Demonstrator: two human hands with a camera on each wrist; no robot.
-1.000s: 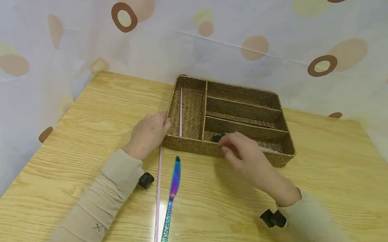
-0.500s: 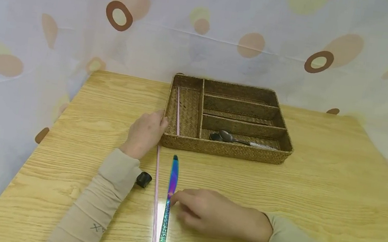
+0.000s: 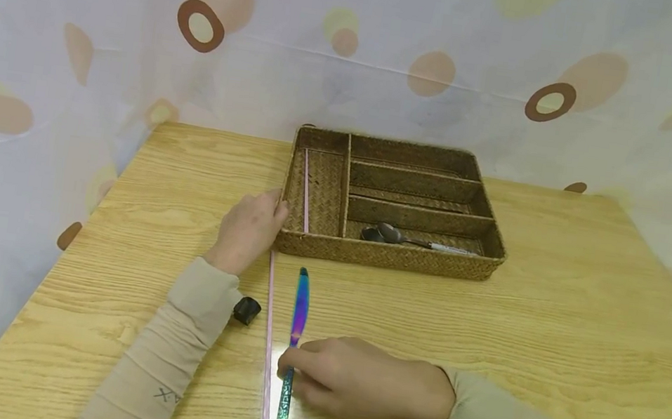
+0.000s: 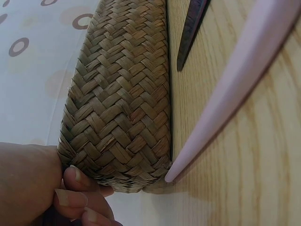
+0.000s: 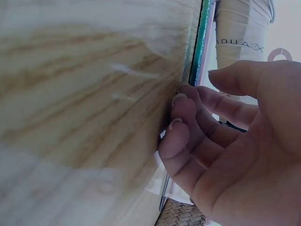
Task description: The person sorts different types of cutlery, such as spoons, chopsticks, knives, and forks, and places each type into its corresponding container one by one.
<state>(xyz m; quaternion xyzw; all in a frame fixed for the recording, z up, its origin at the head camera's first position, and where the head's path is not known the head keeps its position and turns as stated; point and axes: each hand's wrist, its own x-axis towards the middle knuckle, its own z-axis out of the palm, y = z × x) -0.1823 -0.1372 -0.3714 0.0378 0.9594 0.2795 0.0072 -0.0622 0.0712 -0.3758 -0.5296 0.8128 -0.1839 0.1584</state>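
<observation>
An iridescent table knife [image 3: 302,300] lies on the table, blade tip toward the woven tray [image 3: 387,255]. Over its handle, just below the blade, my right hand [image 3: 358,379] curls its fingers. In the right wrist view the thumb [image 5: 235,77] stands a little apart from those fingers, and the handle [image 5: 201,42] shows beyond them. My left hand [image 3: 249,230] grips the tray at its front left side, thumb at the rim. Several of its fingertips [image 4: 77,197] show at the tray's outer corner in the left wrist view.
One pink chopstick [image 3: 266,342] lies on the table left of the knife. Another pink chopstick [image 3: 306,191] rests in the tray's left compartment. Dark-bowled spoons [image 3: 390,233] lie in the front right compartment. A patterned cloth [image 3: 383,46] hangs behind the table.
My right hand has come back from the tray's front right compartment to the knife, its fingers now over the handle. The spoons have come into view. My left hand keeps its place on the tray.
</observation>
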